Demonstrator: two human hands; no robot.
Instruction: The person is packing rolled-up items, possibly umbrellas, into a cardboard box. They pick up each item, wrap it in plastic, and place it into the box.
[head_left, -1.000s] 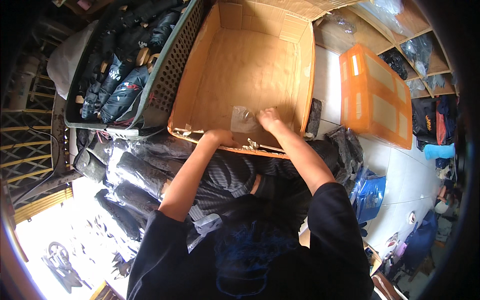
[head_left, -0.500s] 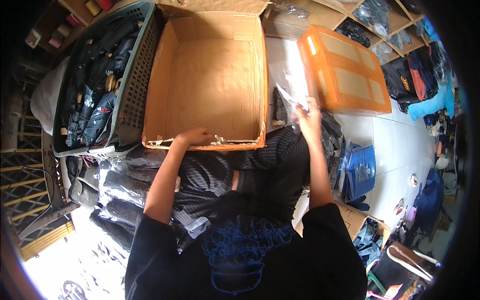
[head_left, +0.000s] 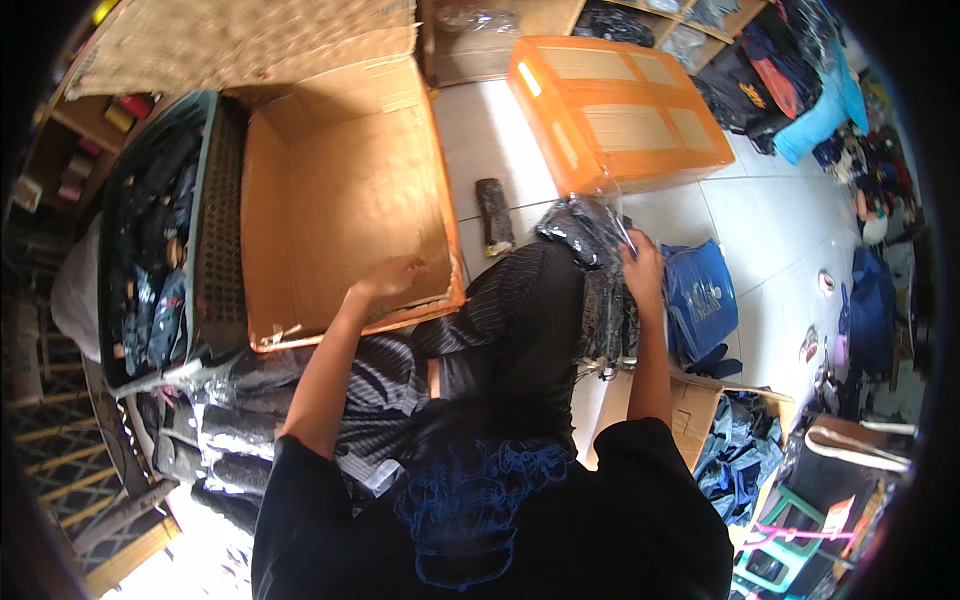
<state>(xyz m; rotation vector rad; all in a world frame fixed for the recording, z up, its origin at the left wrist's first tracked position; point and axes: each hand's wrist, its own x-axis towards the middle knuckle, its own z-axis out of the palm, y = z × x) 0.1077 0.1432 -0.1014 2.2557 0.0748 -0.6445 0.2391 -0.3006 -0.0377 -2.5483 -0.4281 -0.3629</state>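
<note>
1. Your left hand (head_left: 392, 277) has its fingers curled loosely together over the near rim of the open cardboard box (head_left: 340, 200); they rest on the edge, clamped on nothing.
2. Left of the cardboard box, touching its wall, stands a dark mesh crate (head_left: 160, 240) filled with bagged dark garments.
3. Right of the cardboard box, on the white tiles, lies a small dark roll (head_left: 493, 213).
4. Further right of the box, your right hand (head_left: 642, 272) has its fingers closed on a clear plastic bag of dark clothing (head_left: 585, 232), held above your lap.
5. Beyond that bag, well right of the box, lies an orange plastic crate (head_left: 620, 110).
</note>
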